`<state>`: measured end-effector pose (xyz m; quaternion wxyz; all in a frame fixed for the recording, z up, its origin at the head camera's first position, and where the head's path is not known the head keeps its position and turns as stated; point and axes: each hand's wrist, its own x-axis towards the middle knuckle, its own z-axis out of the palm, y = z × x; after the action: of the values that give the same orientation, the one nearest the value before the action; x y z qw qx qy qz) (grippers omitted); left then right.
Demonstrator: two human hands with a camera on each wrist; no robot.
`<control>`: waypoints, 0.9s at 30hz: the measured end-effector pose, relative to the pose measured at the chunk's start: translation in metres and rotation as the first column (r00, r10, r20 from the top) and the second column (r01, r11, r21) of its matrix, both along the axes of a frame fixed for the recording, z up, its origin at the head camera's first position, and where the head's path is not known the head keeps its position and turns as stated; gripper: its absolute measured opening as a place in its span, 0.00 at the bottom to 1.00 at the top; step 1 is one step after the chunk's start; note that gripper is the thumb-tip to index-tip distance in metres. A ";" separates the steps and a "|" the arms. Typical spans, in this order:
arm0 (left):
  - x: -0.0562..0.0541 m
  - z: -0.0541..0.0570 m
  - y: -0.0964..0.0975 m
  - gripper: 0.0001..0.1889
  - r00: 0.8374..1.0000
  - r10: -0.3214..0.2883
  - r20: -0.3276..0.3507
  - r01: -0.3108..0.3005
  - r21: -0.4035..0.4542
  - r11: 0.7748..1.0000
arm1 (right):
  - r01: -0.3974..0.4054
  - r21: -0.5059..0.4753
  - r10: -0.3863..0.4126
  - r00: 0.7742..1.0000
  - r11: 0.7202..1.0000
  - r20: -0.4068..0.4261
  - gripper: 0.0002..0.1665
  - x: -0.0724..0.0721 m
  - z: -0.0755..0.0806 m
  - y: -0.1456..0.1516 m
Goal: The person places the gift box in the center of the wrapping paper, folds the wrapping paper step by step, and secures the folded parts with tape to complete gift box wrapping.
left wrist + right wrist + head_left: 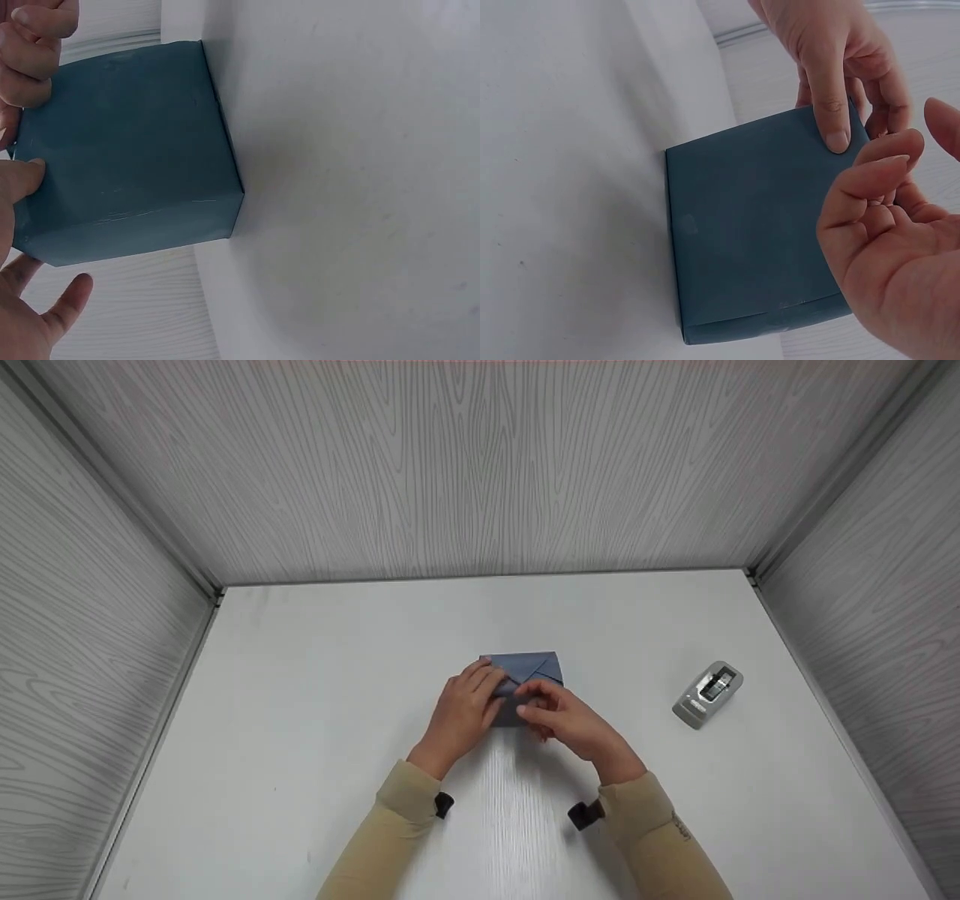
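A small blue-grey paper box [534, 664] with folded flaps crossing on its top stands mid-table. My left hand [466, 709] holds it from the left, its fingers over the top. In the right wrist view the left thumb [835, 131] presses the front face of the box [750, 225]. My right hand [570, 725] is at the box's front right top edge, its fingers curled and the thumb apart from the index finger. I see nothing held in it. Whether its fingertips touch the flap is hidden.
A grey tape-dispenser-like device [708, 694] with a dark window lies to the right on the white table [322, 697]. Wood-grain panels [480, 472] enclose the table at the back and both sides.
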<state>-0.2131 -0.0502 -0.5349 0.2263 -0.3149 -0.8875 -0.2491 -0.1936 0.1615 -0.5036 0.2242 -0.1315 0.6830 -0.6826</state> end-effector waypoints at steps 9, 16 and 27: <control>0.000 0.002 0.002 0.17 0.999 0.010 -0.033 -0.013 -0.081 0.997 | 0.015 -0.013 -0.015 1.000 1.000 0.005 0.24 0.002 0.000 0.000; 0.000 0.003 0.003 0.15 1.000 0.018 -0.015 -0.019 -0.082 0.996 | 0.093 -0.037 -0.087 0.987 0.995 0.137 0.16 0.007 0.000 -0.003; 0.000 0.003 0.003 0.15 1.000 0.016 -0.012 -0.017 -0.084 0.996 | 0.340 0.158 -0.355 0.931 0.927 0.081 0.12 0.004 -0.001 -0.021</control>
<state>-0.2134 -0.0472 -0.5322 0.2200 -0.3183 -0.8983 -0.2081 -0.1896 0.1409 -0.5047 0.1449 0.0451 0.7288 -0.6676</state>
